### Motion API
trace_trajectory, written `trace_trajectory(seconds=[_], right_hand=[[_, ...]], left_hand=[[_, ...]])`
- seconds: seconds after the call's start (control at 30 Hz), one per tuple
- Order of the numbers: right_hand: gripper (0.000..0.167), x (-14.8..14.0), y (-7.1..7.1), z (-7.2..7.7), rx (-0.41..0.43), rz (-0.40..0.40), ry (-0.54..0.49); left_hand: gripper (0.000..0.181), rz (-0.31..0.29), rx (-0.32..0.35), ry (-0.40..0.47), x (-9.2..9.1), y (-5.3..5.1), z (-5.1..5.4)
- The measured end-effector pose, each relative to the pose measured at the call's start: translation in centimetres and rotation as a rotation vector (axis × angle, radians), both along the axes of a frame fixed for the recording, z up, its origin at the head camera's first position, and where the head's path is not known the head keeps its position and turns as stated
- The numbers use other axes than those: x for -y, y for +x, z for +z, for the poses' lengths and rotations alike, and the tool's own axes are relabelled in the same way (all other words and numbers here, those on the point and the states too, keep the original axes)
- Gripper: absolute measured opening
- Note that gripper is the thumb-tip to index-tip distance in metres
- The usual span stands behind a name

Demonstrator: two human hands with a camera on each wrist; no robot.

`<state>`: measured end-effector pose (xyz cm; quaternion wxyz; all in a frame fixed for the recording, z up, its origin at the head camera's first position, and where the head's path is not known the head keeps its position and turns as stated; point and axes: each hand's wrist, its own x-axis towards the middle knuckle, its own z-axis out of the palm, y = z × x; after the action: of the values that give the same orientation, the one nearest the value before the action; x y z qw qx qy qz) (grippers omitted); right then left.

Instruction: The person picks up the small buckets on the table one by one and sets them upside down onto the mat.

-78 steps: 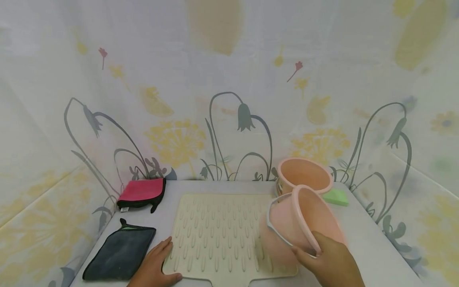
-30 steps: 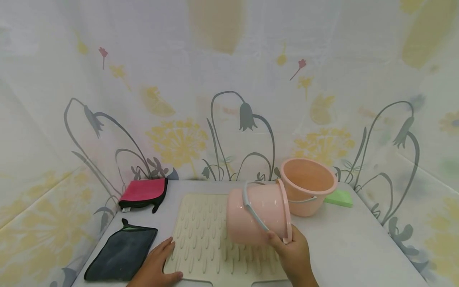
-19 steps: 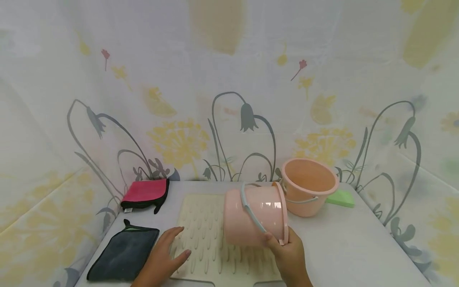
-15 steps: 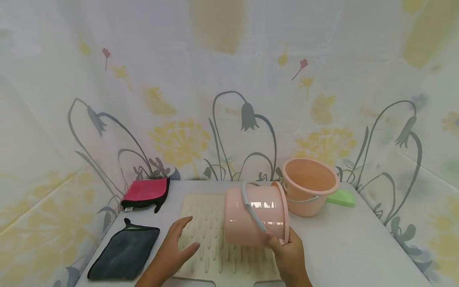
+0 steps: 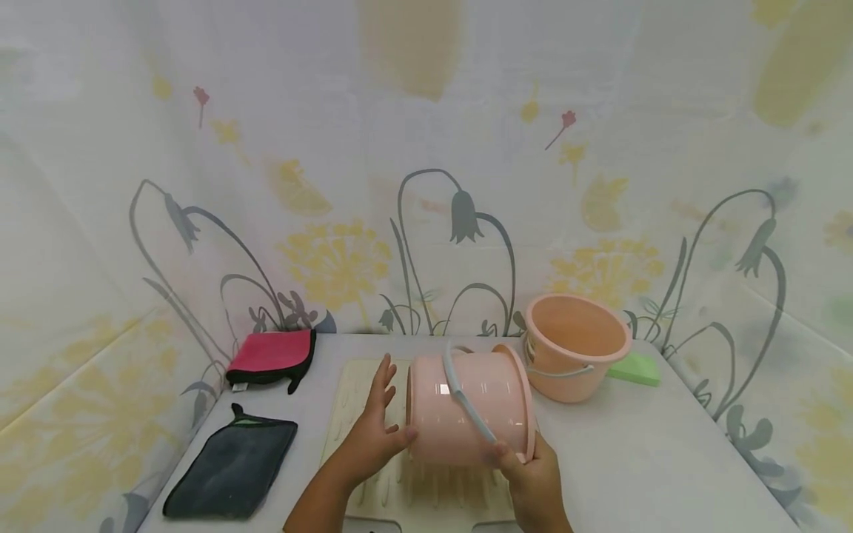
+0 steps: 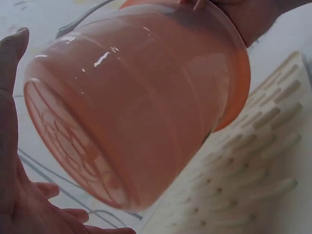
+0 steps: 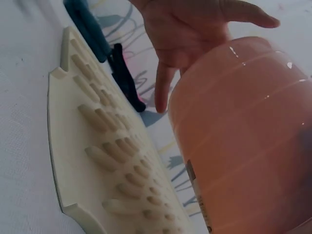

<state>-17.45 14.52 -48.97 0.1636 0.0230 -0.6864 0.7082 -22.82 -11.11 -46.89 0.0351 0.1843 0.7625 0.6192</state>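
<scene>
The left hand (image 5: 376, 444) has been lifted from the left edge of the mat (image 5: 349, 396) and brought up beside the base of the held bucket (image 5: 433, 426); the bucket has been swung left and turned onto its side since the earliest frame. It is now held above the mat, mouth to the right, base to the left. Its rim (image 5: 523, 400) and the lower end of its handle (image 5: 466, 403) are gripped by the right hand (image 5: 536, 481). The left fingers are spread and hold nothing; whether the base is touched cannot be told. As a judgement, the load is borne at one end only: if the right grip were loosened, the bucket could be tipped or dropped onto the mat. The second bucket (image 5: 566, 386), standing just beyond on the far right, could be knocked by a careless turn.
</scene>
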Motion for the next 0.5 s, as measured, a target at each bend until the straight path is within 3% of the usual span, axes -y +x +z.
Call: trace_trajectory(seconds=[0.23,0.5], right_hand=[[0.019,0.1,0.1,-0.3,0.003,0.056,-0.010],[0.021,0.4,0.3,-0.9,-0.015,0.056,-0.013]], left_hand=[[0.120,-0.017,0.026,0.015,-1.0,-0.4,-0.2],[0.133,-0.041,0.098,0.077,-1.3,-0.4,-0.9]])
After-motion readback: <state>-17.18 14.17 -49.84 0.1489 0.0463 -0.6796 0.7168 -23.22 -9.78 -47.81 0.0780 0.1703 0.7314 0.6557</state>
